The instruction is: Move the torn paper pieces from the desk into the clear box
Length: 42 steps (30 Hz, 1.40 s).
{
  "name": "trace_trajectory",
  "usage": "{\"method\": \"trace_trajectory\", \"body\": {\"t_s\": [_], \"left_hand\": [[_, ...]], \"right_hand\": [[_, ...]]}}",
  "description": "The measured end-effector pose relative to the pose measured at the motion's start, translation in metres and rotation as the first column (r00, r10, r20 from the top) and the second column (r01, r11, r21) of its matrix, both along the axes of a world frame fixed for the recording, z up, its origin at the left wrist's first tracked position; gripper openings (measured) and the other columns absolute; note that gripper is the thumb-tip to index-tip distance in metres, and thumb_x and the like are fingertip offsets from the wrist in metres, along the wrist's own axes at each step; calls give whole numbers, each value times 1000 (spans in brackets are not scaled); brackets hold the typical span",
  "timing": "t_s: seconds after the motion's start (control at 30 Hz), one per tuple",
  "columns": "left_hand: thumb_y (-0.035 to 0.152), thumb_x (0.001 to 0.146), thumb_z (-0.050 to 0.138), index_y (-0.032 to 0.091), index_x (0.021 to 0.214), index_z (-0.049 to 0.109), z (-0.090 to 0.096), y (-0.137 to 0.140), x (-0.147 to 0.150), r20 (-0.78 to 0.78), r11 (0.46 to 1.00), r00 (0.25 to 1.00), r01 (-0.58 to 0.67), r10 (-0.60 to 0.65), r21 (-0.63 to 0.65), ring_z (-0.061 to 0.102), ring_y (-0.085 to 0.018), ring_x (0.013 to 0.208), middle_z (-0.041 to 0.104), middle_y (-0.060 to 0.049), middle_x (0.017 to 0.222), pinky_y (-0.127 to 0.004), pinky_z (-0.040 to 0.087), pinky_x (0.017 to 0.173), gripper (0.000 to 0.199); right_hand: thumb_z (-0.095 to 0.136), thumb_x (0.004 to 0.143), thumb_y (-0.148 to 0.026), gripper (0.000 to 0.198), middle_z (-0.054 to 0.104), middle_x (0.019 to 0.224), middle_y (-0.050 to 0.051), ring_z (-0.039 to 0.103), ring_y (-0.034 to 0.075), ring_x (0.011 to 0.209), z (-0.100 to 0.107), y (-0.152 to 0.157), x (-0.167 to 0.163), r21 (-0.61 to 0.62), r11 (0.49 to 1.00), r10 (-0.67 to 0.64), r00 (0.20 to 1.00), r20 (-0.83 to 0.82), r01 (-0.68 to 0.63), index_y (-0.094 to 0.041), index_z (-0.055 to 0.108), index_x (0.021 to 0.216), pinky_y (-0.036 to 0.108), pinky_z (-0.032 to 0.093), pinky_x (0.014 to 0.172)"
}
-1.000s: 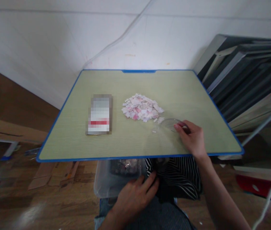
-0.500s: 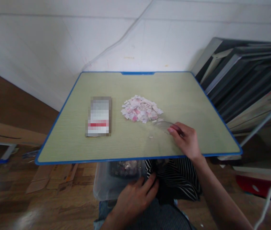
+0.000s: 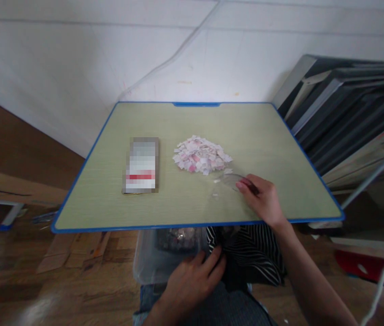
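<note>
A thin, clear, curved piece (image 3: 231,181) with a darker end is pinched in my right hand (image 3: 263,197), low over the front right of the table. Its see-through edge reaches toward a heap of small white and pink paper scraps (image 3: 202,155). One or two loose scraps (image 3: 215,195) lie before the heap. Below the table's front edge, my left hand (image 3: 195,276) rests with fingers apart, their tips against a black-and-white striped cloth (image 3: 256,253) on my lap. What exactly the clear piece is, I cannot tell.
The table (image 3: 86,199) is pale green with a blue rim. A blurred-out flat box or phone-like item (image 3: 140,165) lies on its left. A clear plastic bin (image 3: 147,260) stands under the front edge. Dark panels (image 3: 351,99) lean at the right; a wall (image 3: 76,59) rises behind.
The view has shifted very slightly. The clear piece has tilted or moved a little in my right hand near the loose scraps; my left hand stays in place.
</note>
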<state>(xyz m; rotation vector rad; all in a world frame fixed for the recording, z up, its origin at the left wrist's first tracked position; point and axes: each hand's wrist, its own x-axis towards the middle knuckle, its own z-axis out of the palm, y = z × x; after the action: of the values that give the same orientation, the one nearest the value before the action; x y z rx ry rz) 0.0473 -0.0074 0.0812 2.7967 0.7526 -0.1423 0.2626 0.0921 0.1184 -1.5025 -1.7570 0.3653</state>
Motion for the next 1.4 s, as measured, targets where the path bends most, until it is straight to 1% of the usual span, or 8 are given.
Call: {"method": "trace_trajectory", "body": {"t_s": [0.2, 0.43, 0.63, 0.83, 1.0, 1.07, 1.23, 1.4], "left_hand": [[14, 87, 34, 14, 124, 36, 0, -1, 0, 11, 1000, 1000, -9, 9, 8, 55, -20, 89, 41, -10, 129, -30, 54, 60, 37], [13, 87, 34, 15, 124, 35, 1, -1, 0, 19, 1000, 1000, -8, 7, 21, 54, -19, 89, 41, -9, 129, -29, 54, 59, 37], [14, 88, 32, 14, 122, 38, 0, -1, 1, 48, 999, 999, -20, 18, 37, 55, -20, 88, 43, -9, 128, -30, 54, 58, 35], [14, 87, 34, 14, 122, 38, 0, -1, 0, 60, 999, 998, -24, 23, 27, 55, -20, 88, 43, -9, 128, -30, 54, 58, 35], [14, 88, 32, 14, 122, 38, 2, -1, 0, 50, 1000, 998, -27, 27, 14, 54, -20, 88, 42, -9, 128, -30, 54, 58, 35], [14, 88, 31, 14, 122, 38, 2, -1, 1, 57, 999, 998, -35, 34, 11, 54, -20, 88, 43, -9, 128, -30, 54, 58, 35], [15, 88, 33, 14, 122, 39, 2, 0, 1, 72, 999, 997, -21, 20, 26, 55, -20, 86, 43, -10, 127, -30, 54, 56, 34], [14, 87, 34, 15, 121, 39, 2, -1, 0, 60, 999, 998, -28, 25, 36, 55, -19, 85, 44, -9, 126, -29, 54, 55, 34]], "right_hand": [[49, 81, -27, 25, 37, 50, -4, 36, 8, 46, 3, -2, 1, 29, 997, -66, 996, -59, 68, -18, 43, 58, 22, 29, 44], [48, 83, -22, 17, 50, 61, 1, 47, 10, 56, 5, -3, -4, 13, 967, 254, 966, 42, -255, -16, 51, 67, 23, 37, 52], [49, 83, -19, 12, 53, 66, 2, 49, 10, 60, 4, -4, -6, 3, 934, 355, 932, 72, -356, -16, 54, 73, 22, 40, 54], [51, 80, -15, 11, 50, 59, 1, 45, 9, 53, 8, -9, -12, 132, 927, 353, 936, 20, -352, -16, 53, 69, 21, 36, 46], [52, 80, -16, 13, 51, 59, 1, 45, 9, 53, 8, -11, -14, 52, 866, 494, 867, 67, -497, -15, 53, 67, 21, 35, 47], [52, 80, -16, 14, 51, 58, 1, 44, 9, 52, 7, -11, -14, 38, 869, 489, 867, 96, -494, -15, 54, 66, 21, 35, 47], [50, 81, -16, 13, 53, 63, 3, 49, 10, 58, 4, -10, -13, 111, 954, 263, 955, 134, -279, -14, 55, 70, 22, 39, 52], [50, 82, -17, 12, 55, 66, 3, 50, 10, 60, 2, -10, -17, 43, 895, 433, 888, 153, -444, -14, 56, 72, 21, 39, 54]]}}
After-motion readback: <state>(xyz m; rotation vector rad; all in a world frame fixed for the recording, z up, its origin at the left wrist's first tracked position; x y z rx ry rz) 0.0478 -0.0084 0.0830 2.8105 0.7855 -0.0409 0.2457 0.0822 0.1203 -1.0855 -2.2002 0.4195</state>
